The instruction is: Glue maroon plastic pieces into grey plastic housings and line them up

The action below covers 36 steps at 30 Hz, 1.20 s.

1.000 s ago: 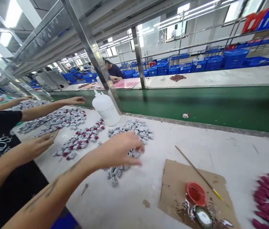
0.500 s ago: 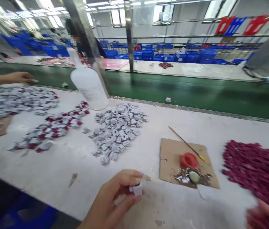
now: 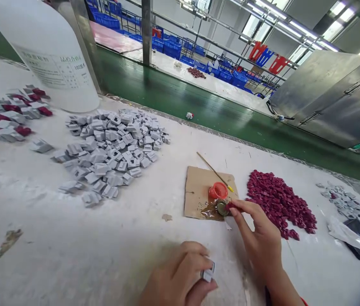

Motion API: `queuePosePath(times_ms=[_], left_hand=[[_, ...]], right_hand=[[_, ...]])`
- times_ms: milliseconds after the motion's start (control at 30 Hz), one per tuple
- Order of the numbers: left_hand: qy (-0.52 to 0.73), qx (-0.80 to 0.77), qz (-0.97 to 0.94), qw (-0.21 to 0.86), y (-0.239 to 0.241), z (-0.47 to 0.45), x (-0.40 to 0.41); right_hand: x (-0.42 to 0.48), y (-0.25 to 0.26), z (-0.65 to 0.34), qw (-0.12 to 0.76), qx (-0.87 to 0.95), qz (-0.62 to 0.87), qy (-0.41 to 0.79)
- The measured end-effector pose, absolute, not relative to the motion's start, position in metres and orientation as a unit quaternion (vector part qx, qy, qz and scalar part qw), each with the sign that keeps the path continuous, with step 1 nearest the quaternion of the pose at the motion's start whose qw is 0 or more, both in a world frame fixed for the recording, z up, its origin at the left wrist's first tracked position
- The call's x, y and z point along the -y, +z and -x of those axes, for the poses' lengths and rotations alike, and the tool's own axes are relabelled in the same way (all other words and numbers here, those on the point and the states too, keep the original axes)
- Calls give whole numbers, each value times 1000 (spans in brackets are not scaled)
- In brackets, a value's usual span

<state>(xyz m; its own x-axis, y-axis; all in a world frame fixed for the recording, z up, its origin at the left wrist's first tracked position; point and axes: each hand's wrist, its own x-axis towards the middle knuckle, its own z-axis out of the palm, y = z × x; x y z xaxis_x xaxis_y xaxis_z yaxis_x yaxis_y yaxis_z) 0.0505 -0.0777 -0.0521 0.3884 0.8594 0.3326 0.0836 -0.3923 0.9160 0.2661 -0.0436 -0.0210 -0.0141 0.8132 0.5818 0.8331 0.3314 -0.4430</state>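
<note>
My left hand point(image 3: 180, 276) grips a small grey block point(image 3: 208, 272) near the table's front edge. My right hand point(image 3: 258, 236) pinches a small dark red piece point(image 3: 231, 206) and holds it against the round glue cap point(image 3: 221, 208) on a brown cardboard sheet point(image 3: 199, 189). Next to that cap sits a red cap point(image 3: 218, 191), with a thin stick point(image 3: 213, 171) lying across the cardboard's far corner. A heap of dark red pieces point(image 3: 277, 202) lies just right of my right hand. To the left, a pile of grey blocks point(image 3: 112, 146) spreads over the white table point(image 3: 71, 250).
A large white bottle point(image 3: 44, 51) stands at the back left beside a steel post. Grey blocks with red inserts point(image 3: 7, 114) lie at the far left. More grey parts and a dark bag point(image 3: 355, 231) sit at the right. A green conveyor belt point(image 3: 218, 114) runs behind the table.
The view has swung right and down. My left hand took a grey block from the pile and drew it near. My right hand came in with a red piece and touched it to the glue cap.
</note>
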Motion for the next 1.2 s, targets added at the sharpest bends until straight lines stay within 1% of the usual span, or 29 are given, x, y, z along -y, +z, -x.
queuePosePath(times_ms=[67, 100, 167, 333, 600, 767, 833, 967, 1033, 1200], left_hand=[[400, -352, -772, 346, -54, -50, 75], [387, -355, -790, 317, -55, -51, 74], [381, -353, -802, 296, -55, -52, 73], [382, -394, -770, 326, -51, -56, 74], [370, -410, -779, 297, -48, -57, 74], [355, -425, -775, 304, -45, -59, 73], [357, -442, -760, 316, -45, -60, 74], [366, -442, -750, 327, -45, -61, 75], [370, -438, -753, 323, -46, -61, 75], [381, -427, -757, 315, -48, -61, 73]], right_hand=[[44, -23, -266, 383, 726, 571, -18], [45, -23, -265, 375, 733, 568, -18], [45, -23, -265, 362, 744, 562, -18], [43, -21, -263, 351, 752, 557, -19], [42, -23, -264, 349, 757, 552, -14], [48, -18, -262, 372, 750, 546, -17], [58, -13, -256, 395, 735, 551, 7], [87, -8, -239, 437, 697, 555, 128], [99, -12, -232, 447, 694, 539, 166], [106, -25, -220, 442, 702, 532, 170]])
